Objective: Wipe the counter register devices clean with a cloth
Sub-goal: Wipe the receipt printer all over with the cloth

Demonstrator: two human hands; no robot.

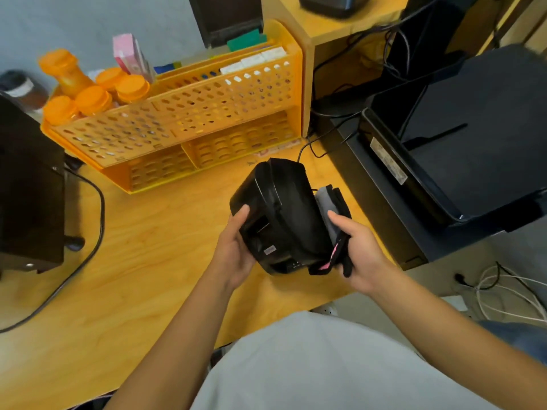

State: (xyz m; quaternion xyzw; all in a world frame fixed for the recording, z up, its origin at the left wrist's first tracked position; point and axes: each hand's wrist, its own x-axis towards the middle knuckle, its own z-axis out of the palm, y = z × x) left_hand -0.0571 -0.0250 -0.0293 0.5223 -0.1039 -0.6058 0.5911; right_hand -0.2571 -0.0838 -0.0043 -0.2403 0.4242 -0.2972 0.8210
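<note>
A black receipt printer [284, 214] is tipped up off the wooden counter [154, 255], its cable running back toward the shelf. My left hand [236, 250] grips its left side, thumb on the top edge. My right hand [358, 253] holds a folded cloth [331, 220], grey with black and pink parts, pressed against the printer's right side.
An orange perforated organiser [189, 119] with orange-capped bottles [91, 96] stands behind. A black device [29, 184] with a cable sits at the left. A large black machine [461, 149] fills the right. White cables [509, 294] lie on the floor.
</note>
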